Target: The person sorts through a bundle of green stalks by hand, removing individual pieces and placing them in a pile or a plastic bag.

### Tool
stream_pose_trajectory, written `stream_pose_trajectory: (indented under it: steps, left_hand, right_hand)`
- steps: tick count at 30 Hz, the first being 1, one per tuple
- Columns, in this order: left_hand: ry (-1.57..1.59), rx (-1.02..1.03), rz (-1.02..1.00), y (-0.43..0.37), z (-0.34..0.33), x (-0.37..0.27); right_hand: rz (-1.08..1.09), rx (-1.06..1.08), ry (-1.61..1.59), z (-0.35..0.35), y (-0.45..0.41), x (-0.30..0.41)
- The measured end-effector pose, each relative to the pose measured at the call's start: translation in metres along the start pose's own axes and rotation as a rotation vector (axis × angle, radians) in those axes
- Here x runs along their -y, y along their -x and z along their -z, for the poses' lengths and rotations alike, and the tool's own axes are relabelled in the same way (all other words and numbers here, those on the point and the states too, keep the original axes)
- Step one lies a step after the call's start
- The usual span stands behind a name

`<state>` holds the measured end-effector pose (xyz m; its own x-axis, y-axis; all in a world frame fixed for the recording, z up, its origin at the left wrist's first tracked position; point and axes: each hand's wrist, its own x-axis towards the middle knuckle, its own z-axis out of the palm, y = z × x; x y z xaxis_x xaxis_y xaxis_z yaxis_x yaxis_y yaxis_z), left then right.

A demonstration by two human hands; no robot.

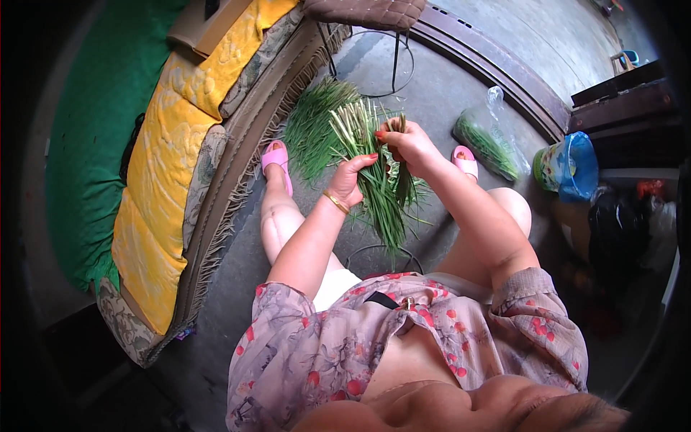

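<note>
My left hand (346, 181) grips a thick bunch of long green leaf vegetables, probably garlic chives (380, 208), with the pale stem ends up and the green leaves hanging toward my lap. My right hand (413, 147), just beside it, pinches a smaller, darker bunch of chives (405, 186) near the stem ends. Thumb and fingertips of that hand touch the edge of the larger bunch. A big pile of chives (318, 129) lies on the floor by my left foot. Behind the bunches, part of the floor and some loose leaves are hidden.
A clear plastic bag of greens (488, 143) lies beyond my right foot. Right of it stands a patterned bin (548, 167) with a blue liner. A brown padded stool (370, 11) stands ahead. A sofa with a yellow cover (156, 210) runs along the left.
</note>
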<state>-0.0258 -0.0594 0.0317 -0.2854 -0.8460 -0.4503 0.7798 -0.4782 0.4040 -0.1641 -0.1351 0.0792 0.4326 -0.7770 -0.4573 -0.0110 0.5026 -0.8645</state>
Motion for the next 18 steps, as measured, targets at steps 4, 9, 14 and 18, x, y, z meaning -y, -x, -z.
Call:
stream_pose_trajectory:
  steps: [4, 9, 14, 18]
  left_hand:
    - [0.048, 0.075, 0.003, 0.001, -0.001, -0.004]
    - [0.014, 0.071, -0.063, 0.002, -0.003, -0.002]
    - [-0.012, 0.056, -0.058, -0.004, 0.009, 0.000]
    - [0.035, 0.015, -0.122, -0.003, 0.009, -0.006]
  right_hand:
    - [-0.053, 0.104, -0.177, 0.010, -0.004, -0.004]
    - [-0.077, 0.094, -0.206, 0.007, 0.000, -0.003]
    - [-0.074, 0.056, -0.181, 0.007, -0.001, -0.004]
    - [-0.063, 0.053, -0.205, 0.015, -0.002, -0.004]
